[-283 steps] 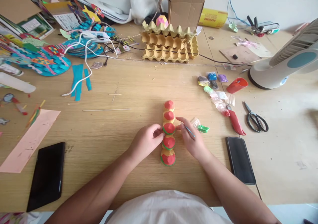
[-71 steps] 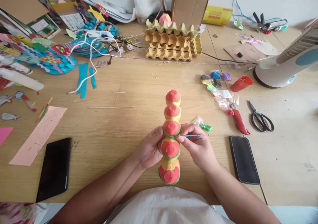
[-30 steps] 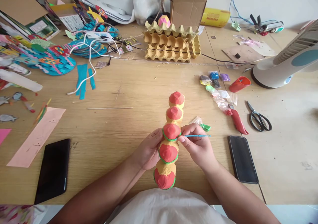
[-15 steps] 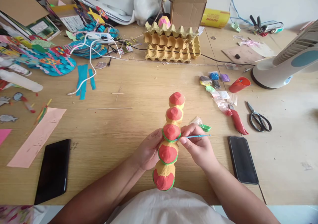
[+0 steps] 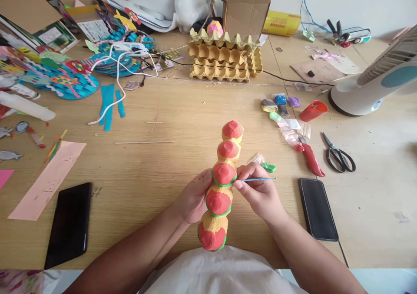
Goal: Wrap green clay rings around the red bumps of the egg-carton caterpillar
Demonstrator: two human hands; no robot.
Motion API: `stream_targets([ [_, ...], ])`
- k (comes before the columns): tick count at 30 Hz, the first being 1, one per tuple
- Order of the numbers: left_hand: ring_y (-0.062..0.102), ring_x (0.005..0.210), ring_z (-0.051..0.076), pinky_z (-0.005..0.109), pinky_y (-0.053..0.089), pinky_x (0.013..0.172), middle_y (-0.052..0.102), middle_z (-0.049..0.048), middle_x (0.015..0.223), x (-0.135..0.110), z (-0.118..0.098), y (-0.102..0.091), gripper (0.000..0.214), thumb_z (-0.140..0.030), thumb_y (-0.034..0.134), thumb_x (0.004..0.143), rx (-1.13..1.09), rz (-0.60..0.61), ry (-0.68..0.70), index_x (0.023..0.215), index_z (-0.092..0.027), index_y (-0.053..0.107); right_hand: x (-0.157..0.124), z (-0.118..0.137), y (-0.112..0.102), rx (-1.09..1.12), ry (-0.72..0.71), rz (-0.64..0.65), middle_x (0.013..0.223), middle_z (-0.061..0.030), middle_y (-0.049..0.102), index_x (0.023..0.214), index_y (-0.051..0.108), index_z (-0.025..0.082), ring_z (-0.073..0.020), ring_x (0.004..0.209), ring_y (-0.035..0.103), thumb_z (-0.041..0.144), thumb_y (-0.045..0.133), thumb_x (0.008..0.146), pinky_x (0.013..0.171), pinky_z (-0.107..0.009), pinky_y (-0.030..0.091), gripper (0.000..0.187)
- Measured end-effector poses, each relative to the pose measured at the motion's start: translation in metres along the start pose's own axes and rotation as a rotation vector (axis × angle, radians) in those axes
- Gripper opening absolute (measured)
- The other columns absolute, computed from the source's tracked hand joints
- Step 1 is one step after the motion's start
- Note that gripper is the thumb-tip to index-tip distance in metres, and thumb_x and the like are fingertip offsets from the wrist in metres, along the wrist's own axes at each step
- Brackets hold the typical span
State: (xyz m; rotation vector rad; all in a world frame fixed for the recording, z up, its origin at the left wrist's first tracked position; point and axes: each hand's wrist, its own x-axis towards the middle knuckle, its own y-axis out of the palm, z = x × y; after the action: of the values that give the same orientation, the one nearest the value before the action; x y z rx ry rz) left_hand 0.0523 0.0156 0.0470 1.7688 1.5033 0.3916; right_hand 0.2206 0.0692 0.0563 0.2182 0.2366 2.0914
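My left hand [image 5: 196, 195] is closed around the left side of an egg carton strip [image 5: 222, 154], a row of several yellow bumps with red clay caps. Green clay edging runs along the lower rims of the three nearest caps. In my right hand [image 5: 257, 189] a thin blue modelling tool [image 5: 260, 179] is pinched between thumb and fingers. Its left end meets the right end of the green edging on the middle cap. Just beyond the right hand lies a small packet of green clay [image 5: 268, 167].
Several clay packets [image 5: 280, 99], a red cup [image 5: 313, 110], a red-handled fork [image 5: 312, 157] and scissors [image 5: 339, 153] lie to the right. Phones [image 5: 318, 209] flank the arms. Egg cartons [image 5: 221, 71] are stacked at the back, near a white fan [image 5: 358, 95].
The near end of the strip has swung slightly left. The tool's tip has shifted a little rightward along the middle cap's rim, and both hands keep their hold.
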Motion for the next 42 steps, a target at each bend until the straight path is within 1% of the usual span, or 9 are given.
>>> stream_targets([
  [3,0.067,0.093,0.026,0.036,0.050,0.081,0.070,0.0048,0.093,0.000,0.000,0.000,0.038,-0.062,0.070,0.087,0.001,-0.015,0.000,0.088,-0.024,0.075,0.000,0.000,0.000,0.007,0.005,0.014,0.075,0.0008,0.059,0.080,0.057,0.024,-0.0154,0.068,0.054,0.039,0.080,0.089,0.063,-0.030,0.049,0.028],
  [10,0.062,0.080,0.020,0.030,0.049,0.068,0.068,0.0042,0.091,-0.002,0.006,-0.008,0.039,-0.063,0.066,0.091,-0.011,-0.017,-0.059,0.098,-0.025,0.076,-0.002,-0.004,0.001,-0.017,-0.003,-0.014,0.082,-0.0018,0.064,0.081,0.059,0.024,-0.0171,0.073,0.059,0.039,0.080,0.089,0.067,-0.032,0.052,0.027],
  [15,0.064,0.088,0.020,0.030,0.051,0.076,0.070,0.0051,0.099,-0.001,0.005,-0.006,0.036,-0.058,0.067,0.092,-0.020,-0.016,-0.005,0.095,-0.024,0.076,-0.002,-0.004,0.001,0.016,-0.019,0.029,0.084,-0.0020,0.064,0.081,0.058,0.024,-0.0169,0.074,0.059,0.037,0.080,0.089,0.066,-0.032,0.051,0.026],
  [17,0.064,0.084,0.020,0.029,0.051,0.074,0.070,0.0052,0.095,-0.001,0.005,-0.005,0.035,-0.057,0.067,0.092,-0.037,-0.017,-0.008,0.096,-0.023,0.077,-0.003,-0.004,0.001,0.010,-0.028,0.027,0.085,-0.0021,0.064,0.082,0.060,0.024,-0.0167,0.075,0.059,0.034,0.079,0.090,0.066,-0.031,0.051,0.024],
  [21,0.058,0.068,0.017,0.028,0.048,0.061,0.066,0.0023,0.080,-0.001,0.006,-0.005,0.032,-0.057,0.070,0.089,-0.060,-0.018,-0.029,0.090,-0.025,0.075,-0.003,-0.005,0.001,-0.035,-0.029,-0.033,0.083,-0.0018,0.063,0.082,0.060,0.024,-0.0170,0.075,0.059,0.034,0.079,0.090,0.066,-0.031,0.051,0.023],
  [26,0.060,0.076,0.017,0.028,0.050,0.069,0.067,0.0026,0.085,-0.001,0.007,-0.006,0.032,-0.056,0.073,0.088,-0.079,-0.034,0.010,0.090,-0.024,0.075,-0.004,-0.004,0.001,0.016,-0.026,0.022,0.083,-0.0014,0.063,0.081,0.060,0.023,-0.0161,0.074,0.058,0.031,0.078,0.091,0.066,-0.030,0.050,0.022],
  [31,0.056,0.069,0.015,0.027,0.047,0.061,0.063,0.0016,0.079,-0.001,0.010,-0.010,0.034,-0.056,0.076,0.086,-0.104,-0.071,-0.040,0.083,-0.022,0.070,-0.003,-0.006,0.000,0.000,-0.048,-0.027,0.083,-0.0004,0.062,0.084,0.062,0.023,-0.0145,0.074,0.056,0.024,0.076,0.093,0.066,-0.027,0.047,0.017],
  [37,0.059,0.074,0.017,0.029,0.051,0.065,0.064,0.0032,0.086,-0.003,0.014,-0.015,0.037,-0.057,0.076,0.085,-0.106,-0.097,-0.048,0.091,-0.021,0.070,-0.002,-0.008,-0.002,0.054,-0.058,0.032,0.084,-0.0005,0.060,0.082,0.062,0.022,-0.0145,0.076,0.054,0.022,0.075,0.093,0.069,-0.028,0.045,0.017],
  [42,0.061,0.079,0.018,0.031,0.052,0.069,0.066,0.0048,0.090,-0.002,0.012,-0.013,0.038,-0.058,0.077,0.084,-0.081,-0.117,-0.021,0.089,-0.021,0.070,-0.002,-0.007,-0.003,0.058,-0.052,0.065,0.085,-0.0011,0.060,0.084,0.063,0.022,-0.0151,0.078,0.055,0.022,0.074,0.094,0.070,-0.029,0.045,0.015],
])
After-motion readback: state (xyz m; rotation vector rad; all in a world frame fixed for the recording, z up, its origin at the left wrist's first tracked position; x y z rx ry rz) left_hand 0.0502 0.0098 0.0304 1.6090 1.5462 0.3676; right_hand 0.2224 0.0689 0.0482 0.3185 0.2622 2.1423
